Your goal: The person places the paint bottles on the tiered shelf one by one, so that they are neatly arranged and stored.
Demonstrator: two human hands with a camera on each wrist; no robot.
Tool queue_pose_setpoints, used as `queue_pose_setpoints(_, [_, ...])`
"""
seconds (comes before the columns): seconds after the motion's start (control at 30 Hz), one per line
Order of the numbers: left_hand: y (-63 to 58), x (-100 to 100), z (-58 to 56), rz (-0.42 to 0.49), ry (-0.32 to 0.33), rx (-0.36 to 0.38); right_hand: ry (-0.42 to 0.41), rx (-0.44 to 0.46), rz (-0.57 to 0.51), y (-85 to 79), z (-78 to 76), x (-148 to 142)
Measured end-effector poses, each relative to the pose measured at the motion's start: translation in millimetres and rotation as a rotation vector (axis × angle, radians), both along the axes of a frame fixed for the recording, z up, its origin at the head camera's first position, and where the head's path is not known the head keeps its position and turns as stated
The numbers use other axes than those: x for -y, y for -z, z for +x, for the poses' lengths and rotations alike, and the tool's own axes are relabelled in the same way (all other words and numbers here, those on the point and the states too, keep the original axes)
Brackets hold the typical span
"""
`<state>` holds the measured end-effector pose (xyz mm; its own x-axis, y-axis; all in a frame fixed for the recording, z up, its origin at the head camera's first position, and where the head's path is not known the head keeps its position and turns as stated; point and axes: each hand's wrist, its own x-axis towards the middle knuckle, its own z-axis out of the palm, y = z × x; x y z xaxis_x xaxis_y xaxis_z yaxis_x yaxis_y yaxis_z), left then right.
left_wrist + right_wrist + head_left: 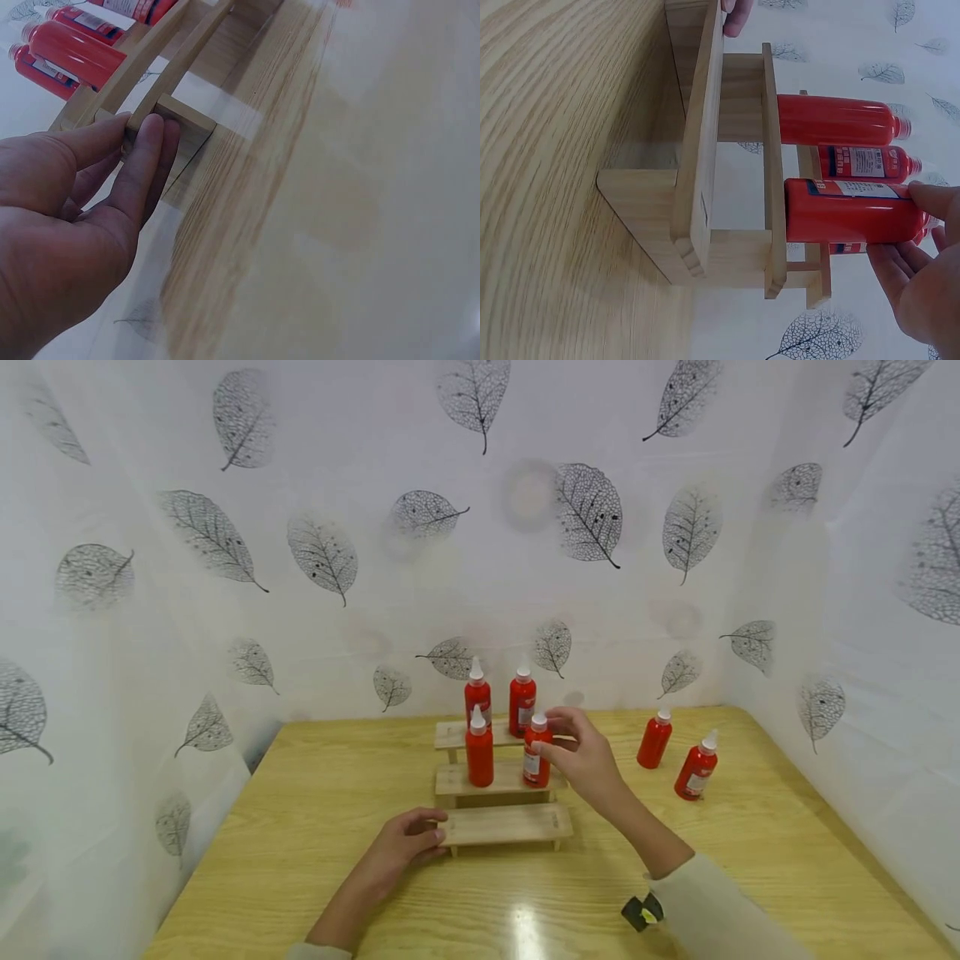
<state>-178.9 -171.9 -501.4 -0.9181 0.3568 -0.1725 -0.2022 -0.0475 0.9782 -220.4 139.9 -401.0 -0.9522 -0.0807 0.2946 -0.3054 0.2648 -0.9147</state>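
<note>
A three-tier wooden rack (506, 824) stands on the table. My left hand (408, 843) pinches the left end of its lowest shelf between thumb and fingers, as the left wrist view also shows. My right hand (588, 760) grips a red bottle (855, 214) with a white nozzle cap near its top. That bottle's base is on the right part of the middle shelf (774, 172). Beside it on the same shelf stands another red bottle (480, 758). Two more red bottles, the left one (477, 693) and the right one (522, 702), stand on the top shelf.
To the right of the rack, two red bottles, one farther back (655, 742) and one nearer (696, 770), stand on the wooden table (315, 793). A white leaf-print curtain (480, 585) hangs behind the table and along its sides. A small black object (641, 912) is by the right sleeve.
</note>
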Motion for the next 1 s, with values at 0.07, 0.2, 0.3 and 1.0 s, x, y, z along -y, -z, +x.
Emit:
queue_pose_setpoints(0.07, [0.4, -0.1, 0.0, -0.001, 0.002, 0.001, 0.004, 0.000, -0.011, 0.2, -1.6, 4.9])
queue_pose_setpoints(0.2, [0.6, -0.5, 0.1, -0.001, -0.002, 0.005, 0.013, -0.012, -0.017, 2.2, -4.5, 10.6])
queue_pose_setpoints(0.3, [0.6, -0.8, 0.2, 0.000, -0.005, 0.007, 0.011, -0.039, -0.017, 4.1, -5.1, 13.2])
queue_pose_setpoints(1.0, [0.2, -0.6, 0.2, -0.008, -0.011, 0.011, -0.002, -0.079, 0.027, 7.5, 8.5, -10.2])
